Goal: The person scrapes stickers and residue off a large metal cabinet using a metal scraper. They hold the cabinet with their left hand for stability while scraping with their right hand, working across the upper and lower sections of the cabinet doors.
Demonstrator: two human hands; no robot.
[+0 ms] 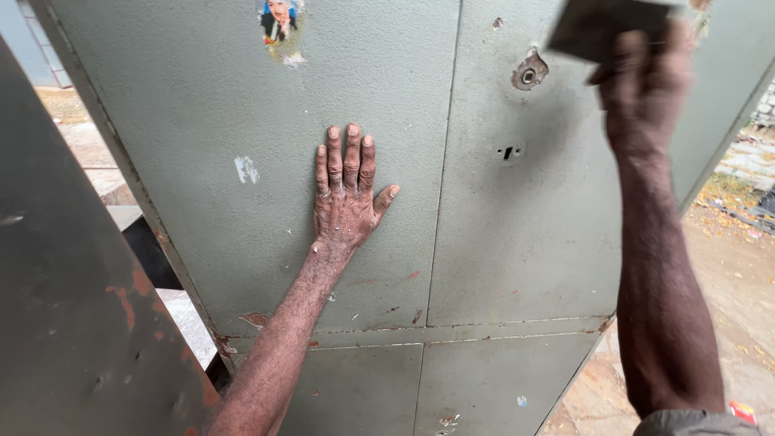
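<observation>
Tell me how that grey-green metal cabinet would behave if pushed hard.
The grey-green metal cabinet looks like stiff sheet steel with seamed panels, so it probably won't flex much. It seems large, likely heavy, sliding reluctantly. The left hand lies flat on it; the right hand grips a dark flat piece.

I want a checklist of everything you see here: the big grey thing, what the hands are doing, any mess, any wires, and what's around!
Surface: grey-green metal cabinet with seams between its panels, chipped paint and rust spots.
Job's things: dark flat rectangular piece, blurred, held against the cabinet's upper right; what it is cannot be told.
Clutter: torn sticker near the top; keyhole with worn paint; small slot below it.
Grippers: left hand pressed flat on the panel, fingers spread; right hand gripping the dark piece.
Cables: nothing seen.
Surroundings: rusty dark metal sheet at left; dirt ground with litter at right.
</observation>
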